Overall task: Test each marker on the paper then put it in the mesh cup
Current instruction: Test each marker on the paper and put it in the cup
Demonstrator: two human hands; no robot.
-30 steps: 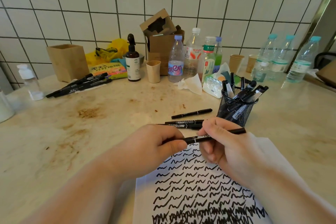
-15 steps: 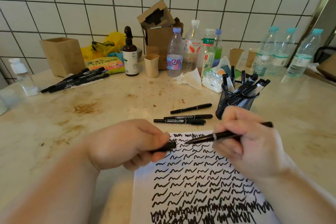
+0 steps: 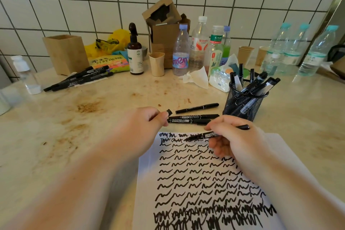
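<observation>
My right hand [image 3: 237, 140] grips an uncapped black marker [image 3: 209, 135], its tip on the top rows of the white paper [image 3: 196, 183], which is covered in black squiggles. My left hand [image 3: 143, 127] pinches the marker's black cap [image 3: 169, 112] just left of the paper's top edge. Three capped black markers [image 3: 196, 116] lie on the counter just beyond the paper. The black mesh cup [image 3: 242, 102] stands at the right, beyond my right hand, with several markers upright in it.
A pile of black markers [image 3: 80, 79] lies at the back left by a wooden box [image 3: 65, 54]. A brown pump bottle [image 3: 135, 56], plastic bottles [image 3: 197, 46], paper cups [image 3: 157, 64], tissues and a cardboard box line the tiled wall. The counter [image 3: 74, 127] is stained.
My hands pulled the cap off the marker. The left hand moved up and away with the cap, and the right hand brought the marker's tip down onto the paper's top.
</observation>
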